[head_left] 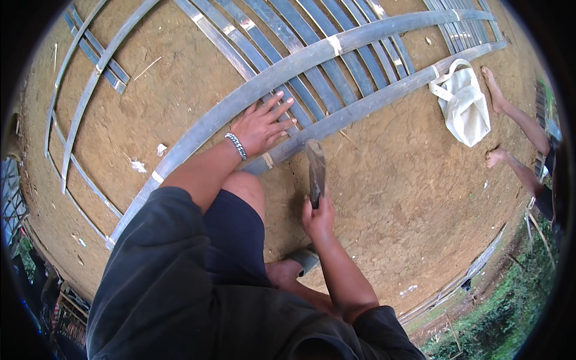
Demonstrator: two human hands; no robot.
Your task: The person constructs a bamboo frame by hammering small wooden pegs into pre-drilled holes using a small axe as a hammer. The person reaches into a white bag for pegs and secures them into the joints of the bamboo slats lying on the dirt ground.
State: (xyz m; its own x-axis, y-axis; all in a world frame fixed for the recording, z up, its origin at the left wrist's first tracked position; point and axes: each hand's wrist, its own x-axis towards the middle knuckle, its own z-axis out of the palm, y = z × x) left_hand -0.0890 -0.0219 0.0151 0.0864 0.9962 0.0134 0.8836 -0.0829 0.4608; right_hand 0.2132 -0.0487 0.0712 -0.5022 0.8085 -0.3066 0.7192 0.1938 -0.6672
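Note:
My left hand (263, 125), with a chain bracelet at the wrist, lies flat with fingers spread on a frame of grey bamboo slats (312, 54) spread over the bare earth. It presses where several thin slats pass under two long curved ones. My right hand (318, 217) grips the handle of a broad rusty blade (315, 168), held upright with its tip close to the lower long slat (360, 108). My knee in dark shorts sits between the two arms.
A white cloth bag (465, 105) lies at the right end of the slats. Another person's bare legs and feet (510, 114) stand beside it. More loose slats (90, 72) lie at the far left. Grass (498, 318) borders the lower right.

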